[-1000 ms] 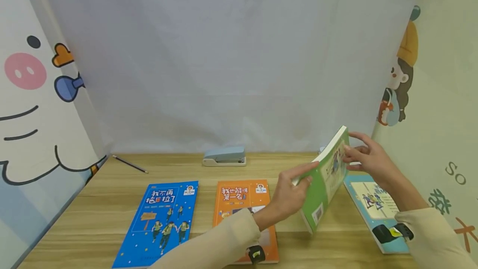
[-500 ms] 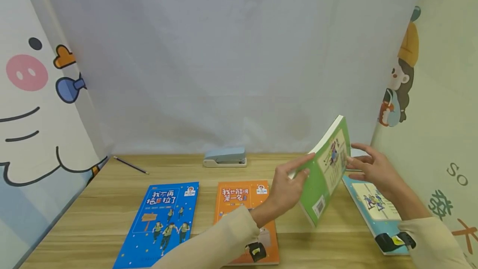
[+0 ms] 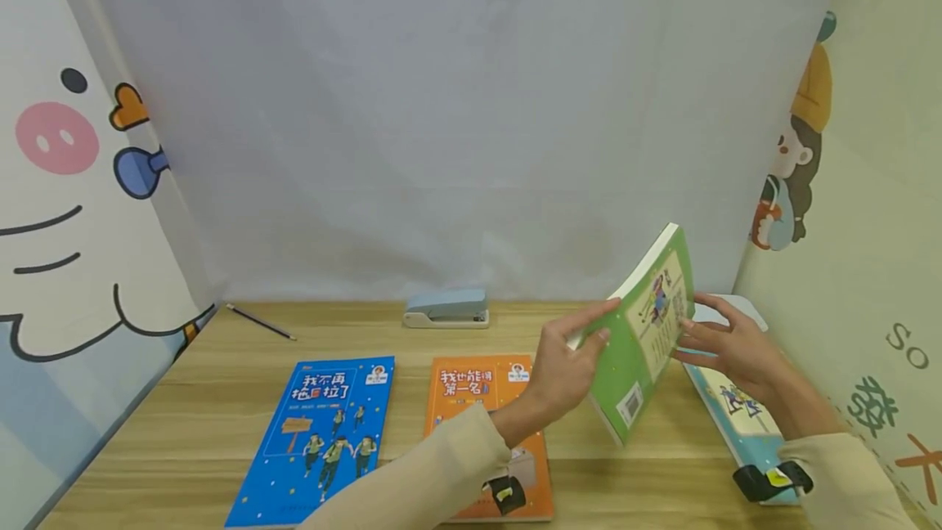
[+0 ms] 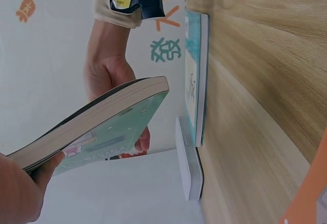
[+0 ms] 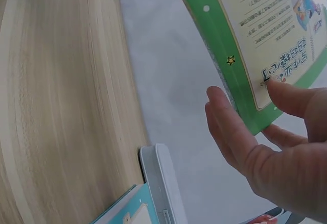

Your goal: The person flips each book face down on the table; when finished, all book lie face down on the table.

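Above the table [image 3: 221, 424], left hand [image 3: 562, 370] grips green book [image 3: 625, 366] tilted up-right; right hand [image 3: 736, 346] flat against it.

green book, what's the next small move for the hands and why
Probably lower the green book flat onto the bare wood between the orange book and the teal book. The left hand grips it tilted in the air, back cover showing, the right hand only touches it with straight fingers, and the other books already lie flat.
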A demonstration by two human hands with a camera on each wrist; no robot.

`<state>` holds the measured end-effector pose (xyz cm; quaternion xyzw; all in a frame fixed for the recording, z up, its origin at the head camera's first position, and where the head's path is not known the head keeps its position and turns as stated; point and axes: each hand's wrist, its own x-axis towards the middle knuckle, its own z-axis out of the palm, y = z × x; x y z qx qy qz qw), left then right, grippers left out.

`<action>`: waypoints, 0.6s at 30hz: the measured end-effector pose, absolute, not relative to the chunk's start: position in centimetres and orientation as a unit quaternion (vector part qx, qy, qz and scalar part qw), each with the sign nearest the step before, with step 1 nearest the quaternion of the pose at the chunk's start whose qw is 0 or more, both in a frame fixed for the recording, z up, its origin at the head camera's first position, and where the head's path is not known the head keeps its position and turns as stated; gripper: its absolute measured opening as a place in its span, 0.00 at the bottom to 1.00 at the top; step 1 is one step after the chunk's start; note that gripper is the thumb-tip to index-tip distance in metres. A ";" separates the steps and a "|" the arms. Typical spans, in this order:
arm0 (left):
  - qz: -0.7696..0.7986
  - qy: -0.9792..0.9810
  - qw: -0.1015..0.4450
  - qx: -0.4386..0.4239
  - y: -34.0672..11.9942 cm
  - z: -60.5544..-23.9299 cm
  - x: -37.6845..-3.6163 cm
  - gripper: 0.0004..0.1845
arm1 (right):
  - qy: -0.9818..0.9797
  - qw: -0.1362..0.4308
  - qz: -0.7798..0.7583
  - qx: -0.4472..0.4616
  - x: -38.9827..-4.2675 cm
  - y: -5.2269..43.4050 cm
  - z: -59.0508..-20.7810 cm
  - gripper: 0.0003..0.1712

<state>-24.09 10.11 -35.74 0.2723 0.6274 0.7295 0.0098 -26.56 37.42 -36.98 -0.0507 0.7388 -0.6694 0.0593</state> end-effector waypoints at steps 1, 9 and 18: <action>0.730 0.627 0.009 0.272 10.1 -35.7 -24.1 0.22 | 0.727 0.061 -0.682 -0.051 -26.6 37.4 -37.1 0.44; 0.727 0.628 0.012 0.278 10.0 -35.6 -23.8 0.22 | 0.657 0.077 -0.745 -0.084 -26.4 37.8 -38.1 0.34; 0.721 0.632 0.023 0.283 9.6 -35.4 -23.7 0.22 | 0.644 0.094 -0.750 -0.119 -26.3 38.5 -38.4 0.31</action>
